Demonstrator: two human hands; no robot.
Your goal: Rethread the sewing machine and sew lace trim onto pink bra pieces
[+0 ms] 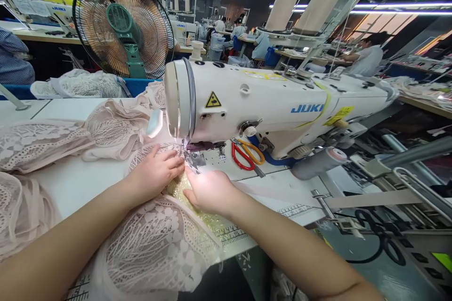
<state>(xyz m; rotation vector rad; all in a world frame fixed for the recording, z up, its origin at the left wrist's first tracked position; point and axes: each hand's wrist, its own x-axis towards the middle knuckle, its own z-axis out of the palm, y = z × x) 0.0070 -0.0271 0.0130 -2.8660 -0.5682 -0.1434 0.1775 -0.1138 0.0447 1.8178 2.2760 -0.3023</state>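
My left hand [157, 173] lies palm down on pale pink lace fabric [151, 244], its fingers stretched toward the presser foot [192, 159] of a white JUKI sewing machine [268, 101]. My right hand [211, 191] rests just in front of the foot, fingers curled down onto the lace, brightly lit by the machine's lamp. A yellowish lace patch [175, 188] shows between the two hands. Whether the right hand pinches the fabric or only presses it is not clear.
Red and orange-handled scissors [247, 153] lie under the machine arm. More lace pieces [106, 124] are heaped at left. A large green fan [123, 23] stands behind. Thread cones [284, 4] rise above the machine. Other people sit at machines in the background. The table edge [282, 225] runs below my right wrist.
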